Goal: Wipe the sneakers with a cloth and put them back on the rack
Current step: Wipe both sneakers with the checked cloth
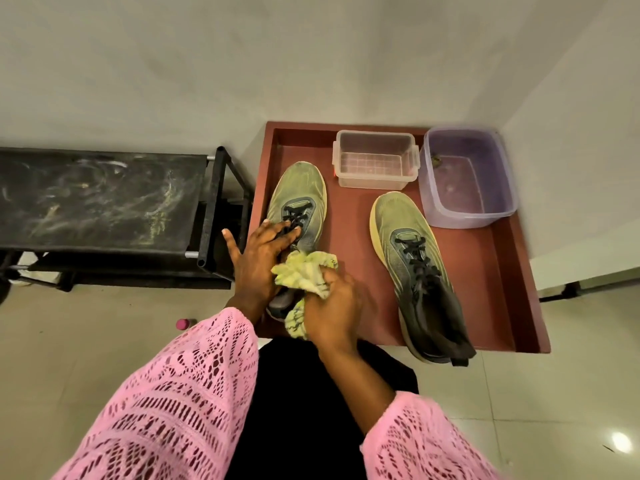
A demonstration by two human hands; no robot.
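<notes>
Two olive-green sneakers with black laces lie on a dark red tray point(346, 216). On the left sneaker point(301, 195), my left hand point(258, 259) rests over the laces, fingers fairly straight and pressing down. My right hand point(332, 308) grips a bunched yellow-green cloth point(304, 271) against the heel part of that shoe, which both hands mostly hide. The right sneaker point(412, 265) lies untouched, its dark heel hanging over the tray's near edge. The black shoe rack point(104, 199) stands to the left, with a dusty top shelf.
At the back of the tray stand a clear plastic box point(375, 161) and a purple plastic tub point(467, 178). A small pink bottle point(185, 323) sits on the tiled floor by the rack. White walls close in behind and at the right.
</notes>
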